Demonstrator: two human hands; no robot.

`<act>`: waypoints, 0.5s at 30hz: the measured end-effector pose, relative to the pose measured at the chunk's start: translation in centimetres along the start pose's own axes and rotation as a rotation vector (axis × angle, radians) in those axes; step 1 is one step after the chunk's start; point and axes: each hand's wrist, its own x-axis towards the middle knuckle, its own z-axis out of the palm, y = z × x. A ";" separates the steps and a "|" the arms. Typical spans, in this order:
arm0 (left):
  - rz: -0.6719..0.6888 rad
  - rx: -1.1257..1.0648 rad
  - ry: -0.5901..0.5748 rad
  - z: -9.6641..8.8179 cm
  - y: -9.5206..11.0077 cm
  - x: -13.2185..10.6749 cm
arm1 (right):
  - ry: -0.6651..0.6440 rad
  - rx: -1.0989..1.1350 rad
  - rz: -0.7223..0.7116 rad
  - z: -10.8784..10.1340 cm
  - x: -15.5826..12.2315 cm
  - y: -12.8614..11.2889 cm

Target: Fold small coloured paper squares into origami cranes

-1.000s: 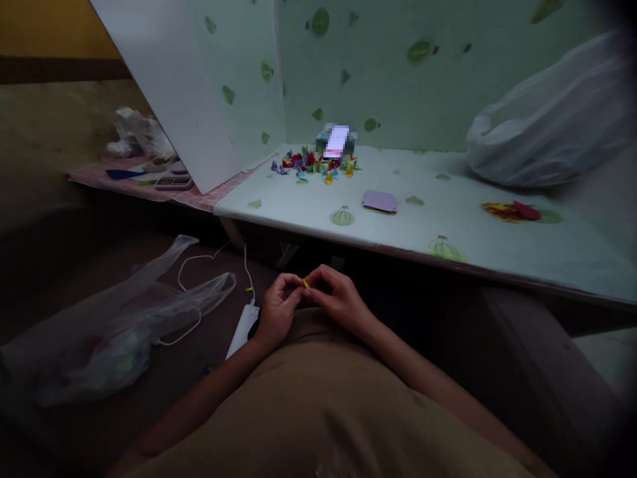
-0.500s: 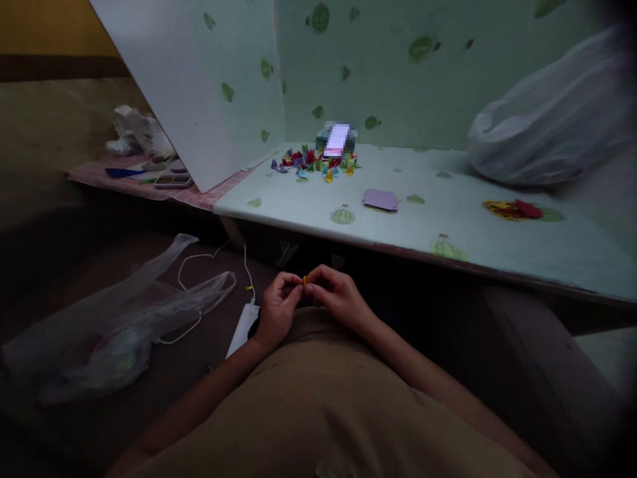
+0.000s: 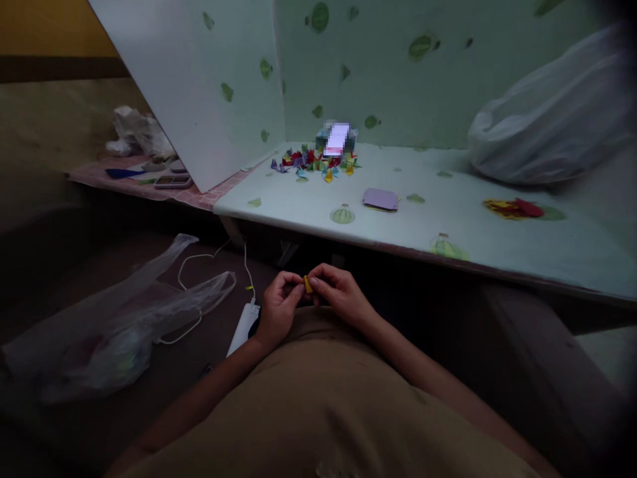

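A small yellow folded paper (image 3: 307, 285) is pinched between my two hands, just above my lap and in front of the table edge. My left hand (image 3: 280, 305) grips its left side with thumb and forefinger. On its other side, my right hand (image 3: 342, 297) holds it the same way; part of the paper is hidden by the fingers. Several folded paper cranes (image 3: 328, 175) in many colours stand in a cluster at the back of the table. A stack of purple paper squares (image 3: 381, 199) lies nearer to me.
On the right of the table (image 3: 428, 192) are red and yellow paper pieces (image 3: 513, 208) and a big white plastic bag (image 3: 542, 126). A phone (image 3: 337, 139) leans behind the cranes. Down left lie a clear plastic bag (image 3: 119, 345) and a white power bank (image 3: 242, 328) with a cable.
The yellow paper has turned in my fingers, and more of its face shows now. My right fingers have shifted slightly; the rest stays where it was.
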 end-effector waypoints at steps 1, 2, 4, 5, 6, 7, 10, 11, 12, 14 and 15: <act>-0.002 -0.003 -0.001 0.0 0.0 0.0 | 0.000 -0.002 -0.001 0.0 0.0 0.0; -0.003 -0.007 -0.002 0.0 0.0 0.0 | 0.002 -0.001 -0.003 0.0 0.0 0.0; -0.002 -0.011 -0.001 0.0 0.0 0.0 | 0.006 -0.004 -0.004 0.0 0.0 0.1; -0.001 -0.007 0.000 0.0 0.1 0.0 | 0.009 -0.007 -0.002 0.0 0.0 0.1; 0.000 0.002 0.002 0.0 0.1 0.0 | 0.013 -0.011 0.001 0.0 0.0 0.1; 0.002 0.014 0.004 0.0 0.1 0.0 | 0.016 -0.016 0.003 0.0 0.0 0.1; 0.017 0.048 0.010 0.0 0.1 0.0 | 0.023 -0.046 -0.003 0.1 0.0 0.1; 0.024 0.056 0.013 -0.1 0.0 0.0 | 0.025 -0.061 -0.010 0.1 0.0 0.1; 0.029 0.062 0.015 -0.1 0.0 0.1 | 0.025 -0.077 -0.016 0.1 0.0 0.0; 0.036 0.068 0.022 -0.1 0.0 0.1 | 0.023 -0.101 -0.021 0.2 0.0 -0.1; 0.038 0.067 0.025 -0.1 0.0 0.1 | 0.022 -0.108 -0.021 0.2 -0.1 -0.2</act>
